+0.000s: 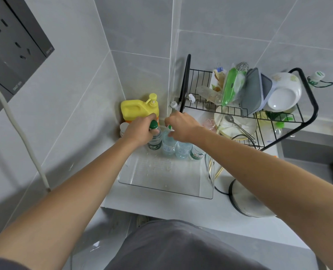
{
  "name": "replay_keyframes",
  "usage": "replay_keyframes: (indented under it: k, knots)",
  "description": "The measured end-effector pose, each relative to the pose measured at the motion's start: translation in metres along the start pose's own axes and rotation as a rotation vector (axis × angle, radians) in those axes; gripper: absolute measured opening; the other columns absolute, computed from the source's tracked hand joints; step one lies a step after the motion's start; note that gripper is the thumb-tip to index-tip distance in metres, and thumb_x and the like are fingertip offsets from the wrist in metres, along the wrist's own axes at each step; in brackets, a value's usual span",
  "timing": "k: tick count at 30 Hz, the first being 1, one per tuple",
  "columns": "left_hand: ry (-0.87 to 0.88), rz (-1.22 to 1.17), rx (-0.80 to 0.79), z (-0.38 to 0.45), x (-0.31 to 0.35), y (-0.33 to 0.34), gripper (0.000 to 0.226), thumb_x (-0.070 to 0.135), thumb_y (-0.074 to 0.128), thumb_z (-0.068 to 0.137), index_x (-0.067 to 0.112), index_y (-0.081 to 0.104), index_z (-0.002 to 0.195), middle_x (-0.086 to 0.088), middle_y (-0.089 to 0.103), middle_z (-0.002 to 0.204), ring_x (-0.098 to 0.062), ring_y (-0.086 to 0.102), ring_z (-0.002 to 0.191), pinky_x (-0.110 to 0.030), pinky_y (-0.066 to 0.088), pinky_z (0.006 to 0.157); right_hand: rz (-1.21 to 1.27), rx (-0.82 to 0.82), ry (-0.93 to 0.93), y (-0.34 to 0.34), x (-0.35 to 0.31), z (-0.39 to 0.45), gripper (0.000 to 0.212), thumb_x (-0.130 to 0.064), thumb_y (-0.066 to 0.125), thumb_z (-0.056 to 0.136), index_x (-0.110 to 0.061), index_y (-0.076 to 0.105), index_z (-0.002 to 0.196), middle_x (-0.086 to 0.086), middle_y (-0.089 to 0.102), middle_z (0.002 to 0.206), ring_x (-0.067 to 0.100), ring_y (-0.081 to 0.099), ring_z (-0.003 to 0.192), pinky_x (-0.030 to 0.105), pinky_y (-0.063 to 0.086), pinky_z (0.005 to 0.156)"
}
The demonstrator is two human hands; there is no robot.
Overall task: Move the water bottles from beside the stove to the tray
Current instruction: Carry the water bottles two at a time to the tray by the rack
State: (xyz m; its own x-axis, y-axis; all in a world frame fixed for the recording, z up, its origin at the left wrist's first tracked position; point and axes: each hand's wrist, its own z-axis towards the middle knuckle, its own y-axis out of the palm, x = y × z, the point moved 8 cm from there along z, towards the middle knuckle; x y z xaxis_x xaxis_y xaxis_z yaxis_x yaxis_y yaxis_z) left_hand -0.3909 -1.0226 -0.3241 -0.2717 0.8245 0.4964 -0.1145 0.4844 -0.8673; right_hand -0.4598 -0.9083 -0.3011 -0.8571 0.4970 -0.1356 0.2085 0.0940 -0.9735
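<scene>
A clear plastic tray (162, 187) lies on the white counter in front of me. Several water bottles stand in a row along its far end. My left hand (139, 129) grips the neck of the leftmost bottle (154, 142), which has a green cap and green label. My right hand (181, 125) pinches the top of the bottle beside it (168, 145), whose white and green cap shows between the fingers. Two more bottles (183, 150) (196, 153) stand to the right, their tops hidden under my right wrist.
A yellow pump jug (138, 109) stands in the corner behind the tray. A black wire dish rack (245, 112) with bowls, lids and a spoon fills the right. A steel kettle (245, 201) and chopsticks (217, 170) sit right of the tray. Wall sockets (15, 45) are at left.
</scene>
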Motion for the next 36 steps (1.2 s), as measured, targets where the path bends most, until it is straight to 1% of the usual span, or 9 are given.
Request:
replay_keyframes:
  k: [7,14,19,21,27,30,32,34,36]
  knots:
    - [0.005,-0.008,0.004,0.002,-0.001,-0.001,0.026,0.022,0.078,0.091,0.013,0.063,0.111,-0.002,0.058,0.078,-0.037,0.062,0.083,-0.048,0.052,0.069,-0.027,-0.003,-0.007,0.002,-0.004,-0.001,0.033,-0.013,0.071,0.092,-0.011,0.066,0.124,0.012,0.064,0.121,0.038,0.065,0.109,0.041,0.051,0.084]
    - [0.025,0.011,-0.013,0.0,0.0,-0.001,0.025,0.021,0.078,0.092,0.013,0.061,0.11,-0.003,0.061,0.08,-0.037,0.063,0.081,-0.047,0.053,0.067,-0.027,0.005,0.003,0.001,0.001,0.004,0.032,-0.02,0.074,0.093,-0.012,0.067,0.123,0.01,0.064,0.122,0.035,0.065,0.109,0.037,0.045,0.081]
    - [0.02,0.016,-0.034,-0.002,0.002,0.0,0.025,0.021,0.077,0.093,0.014,0.06,0.109,-0.003,0.063,0.08,-0.036,0.064,0.079,-0.048,0.054,0.067,-0.025,-0.007,0.01,0.0,0.0,0.003,0.033,-0.02,0.074,0.093,-0.012,0.067,0.124,0.01,0.065,0.122,0.035,0.065,0.109,0.041,0.051,0.085]
    - [0.003,0.017,-0.054,-0.003,0.002,-0.001,0.024,0.021,0.076,0.093,0.015,0.06,0.111,-0.002,0.062,0.079,-0.036,0.065,0.08,-0.046,0.054,0.067,-0.018,0.0,0.009,0.0,0.0,0.001,0.032,-0.021,0.074,0.092,-0.012,0.067,0.122,0.01,0.065,0.119,0.035,0.065,0.106,0.041,0.053,0.084]
    - [-0.068,0.041,-0.083,-0.011,0.006,-0.007,0.035,0.034,0.076,0.093,0.019,0.061,0.12,-0.002,0.067,0.087,-0.034,0.069,0.091,-0.044,0.054,0.071,0.024,0.075,0.011,-0.005,-0.003,-0.011,0.034,-0.025,0.071,0.094,-0.013,0.064,0.125,0.008,0.063,0.117,0.034,0.064,0.107,0.04,0.049,0.08]
    - [-0.118,0.097,-0.009,-0.025,0.011,-0.019,0.048,0.047,0.071,0.093,0.022,0.053,0.13,-0.005,0.072,0.103,-0.036,0.068,0.101,-0.047,0.055,0.075,0.076,0.19,0.025,-0.015,-0.005,-0.029,0.035,-0.028,0.071,0.094,-0.013,0.062,0.124,0.008,0.062,0.116,0.032,0.06,0.112,0.04,0.052,0.079]
    - [-0.147,0.134,0.084,-0.038,0.018,-0.031,0.054,0.051,0.069,0.093,0.022,0.051,0.135,-0.009,0.067,0.112,-0.038,0.065,0.105,-0.047,0.055,0.076,0.117,0.286,0.043,-0.021,-0.003,-0.048,0.035,-0.029,0.071,0.093,-0.015,0.063,0.124,0.006,0.063,0.114,0.031,0.059,0.109,0.042,0.056,0.075]
    - [-0.135,0.168,0.196,-0.053,0.029,-0.043,0.058,0.052,0.068,0.092,0.023,0.051,0.139,-0.01,0.062,0.115,-0.039,0.063,0.108,-0.048,0.055,0.074,0.154,0.391,0.069,-0.026,0.001,-0.07,0.038,-0.03,0.071,0.091,-0.018,0.061,0.125,0.004,0.063,0.112,0.03,0.059,0.106,0.039,0.054,0.069]
    - [-0.097,0.233,0.275,-0.069,0.043,-0.048,0.062,0.053,0.066,0.091,0.023,0.052,0.144,-0.01,0.061,0.119,-0.038,0.059,0.111,-0.048,0.056,0.075,0.162,0.442,0.103,-0.029,0.007,-0.092,0.041,-0.034,0.068,0.09,-0.021,0.057,0.128,0.002,0.06,0.118,0.028,0.056,0.11,0.039,0.053,0.074]
